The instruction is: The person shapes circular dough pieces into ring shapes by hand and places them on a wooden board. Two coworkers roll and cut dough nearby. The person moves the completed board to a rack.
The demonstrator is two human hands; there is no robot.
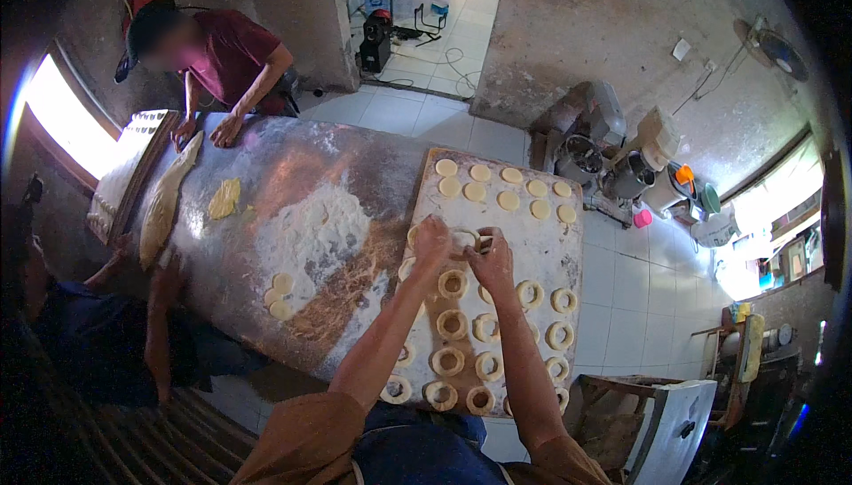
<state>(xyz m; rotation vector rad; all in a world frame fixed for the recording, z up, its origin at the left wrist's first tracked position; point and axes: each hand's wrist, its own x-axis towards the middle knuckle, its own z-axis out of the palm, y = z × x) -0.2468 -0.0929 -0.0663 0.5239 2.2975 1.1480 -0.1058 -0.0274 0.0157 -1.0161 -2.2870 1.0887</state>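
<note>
Above a floured board (555, 250) my left hand (432, 241) and my right hand (492, 260) meet. Pinched between their fingers is a pale dough ring (464, 234), partly covered by the fingers. On the board's near part lie rows of dough rings (440, 324), some hidden beneath my forearms. Flat round dough discs (475, 192) without holes sit in rows along the far part.
Left of the board, the metal table carries loose flour (324, 219), a few dough discs (281, 307), a yellow dough piece (224, 199) and a long dough strip (167, 201). A co-worker (240, 59) stands far left; another person's arms (160, 307) reach in nearer. Machines and buckets (633, 174) stand right.
</note>
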